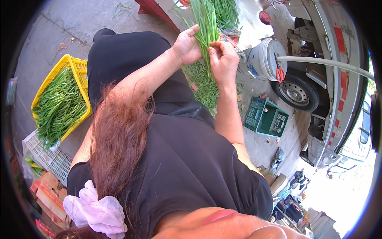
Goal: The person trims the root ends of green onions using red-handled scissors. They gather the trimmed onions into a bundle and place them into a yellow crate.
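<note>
A bunch of long green garlic chives [205, 30] rests in my left hand [187, 46], the thumb raised beside it and the fingers mostly hidden behind the stems. On the bunch's other side, my right hand [224, 61] has its thumb and bent fingers pinched at the stems. The lower stem ends hang between my hands, over a heap of green trimmings [206, 92]. More chives [227, 13] lie just beyond the held bunch.
At left, a yellow crate [80, 92] full of chives stands by a pale plastic crate [47, 156] and cardboard [49, 194]. At right are a bucket [253, 61], red-handled scissors [280, 74], a green crate [253, 115] and a truck's wheel [295, 91].
</note>
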Demonstrator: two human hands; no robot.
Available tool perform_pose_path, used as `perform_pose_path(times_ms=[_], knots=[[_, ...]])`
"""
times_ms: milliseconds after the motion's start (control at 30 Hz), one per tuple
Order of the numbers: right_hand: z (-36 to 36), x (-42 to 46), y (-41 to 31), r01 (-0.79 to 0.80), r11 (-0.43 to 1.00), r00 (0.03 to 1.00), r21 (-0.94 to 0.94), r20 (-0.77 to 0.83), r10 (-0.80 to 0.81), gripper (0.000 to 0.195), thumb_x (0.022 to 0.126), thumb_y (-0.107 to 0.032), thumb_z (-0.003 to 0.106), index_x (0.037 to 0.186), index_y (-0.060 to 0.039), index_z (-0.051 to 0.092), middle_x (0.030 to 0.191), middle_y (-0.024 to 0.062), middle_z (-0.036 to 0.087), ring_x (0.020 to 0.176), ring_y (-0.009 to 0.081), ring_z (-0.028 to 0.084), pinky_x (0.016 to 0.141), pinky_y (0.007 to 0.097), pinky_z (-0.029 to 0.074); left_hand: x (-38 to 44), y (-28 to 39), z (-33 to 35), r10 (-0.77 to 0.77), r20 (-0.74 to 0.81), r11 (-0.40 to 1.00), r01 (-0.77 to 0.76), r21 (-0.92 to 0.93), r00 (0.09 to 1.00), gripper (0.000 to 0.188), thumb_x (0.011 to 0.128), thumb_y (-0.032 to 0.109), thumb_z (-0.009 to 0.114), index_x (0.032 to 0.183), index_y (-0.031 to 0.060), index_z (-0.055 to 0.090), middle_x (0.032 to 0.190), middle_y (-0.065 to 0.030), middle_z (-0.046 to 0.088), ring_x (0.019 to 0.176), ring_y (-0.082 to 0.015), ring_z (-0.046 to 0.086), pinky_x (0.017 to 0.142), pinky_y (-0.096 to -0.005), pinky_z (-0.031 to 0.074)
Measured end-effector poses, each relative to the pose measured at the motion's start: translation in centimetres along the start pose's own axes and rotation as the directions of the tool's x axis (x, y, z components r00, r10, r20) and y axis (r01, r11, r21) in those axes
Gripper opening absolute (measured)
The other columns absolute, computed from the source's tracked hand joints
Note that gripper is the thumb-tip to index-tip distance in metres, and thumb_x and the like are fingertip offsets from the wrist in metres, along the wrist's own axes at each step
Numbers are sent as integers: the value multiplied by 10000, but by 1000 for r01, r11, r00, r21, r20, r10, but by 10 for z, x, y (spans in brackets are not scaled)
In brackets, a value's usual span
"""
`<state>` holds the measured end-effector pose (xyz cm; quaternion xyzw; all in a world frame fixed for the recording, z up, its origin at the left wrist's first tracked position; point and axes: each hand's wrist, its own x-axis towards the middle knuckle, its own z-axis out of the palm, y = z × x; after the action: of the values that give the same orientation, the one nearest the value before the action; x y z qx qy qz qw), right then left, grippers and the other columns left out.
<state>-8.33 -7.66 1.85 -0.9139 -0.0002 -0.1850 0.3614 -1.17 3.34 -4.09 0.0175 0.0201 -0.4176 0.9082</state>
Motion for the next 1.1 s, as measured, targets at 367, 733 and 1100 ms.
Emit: perform_pose_path(times_ms=[367,733,1100], knots=[[-9,5,18,-279,958,957,66,99,272,192,758,-36,697,905,-21,574,753,26,583,646,96,522,640,239,452,-6,14,-21,-110,409,963,199,-182,906,515,937,392,350,1272,28,493,1285,-173,525,1193,-310,478,1061,-469,295],[-17,3,24,-259,964,964,63,78,254,204,764,-79,695,894,-7,554,742,37,579,628,109,523,601,262,452,-7,17,-26,-128,275,975,172,-141,953,459,936,423,380,1244,115,525,1267,-145,552,1174,-313,508,1024,-502,332],[-7,-4,26,-171,985,984,12,44,170,180,748,6,630,911,-18,556,762,35,552,590,80,486,569,239,434,-11,-4,-9,52,-4,912,-46,407,999,373,836,42,609,1200,31,524,1125,-81,608,1030,-202,599,910,-368,488]])
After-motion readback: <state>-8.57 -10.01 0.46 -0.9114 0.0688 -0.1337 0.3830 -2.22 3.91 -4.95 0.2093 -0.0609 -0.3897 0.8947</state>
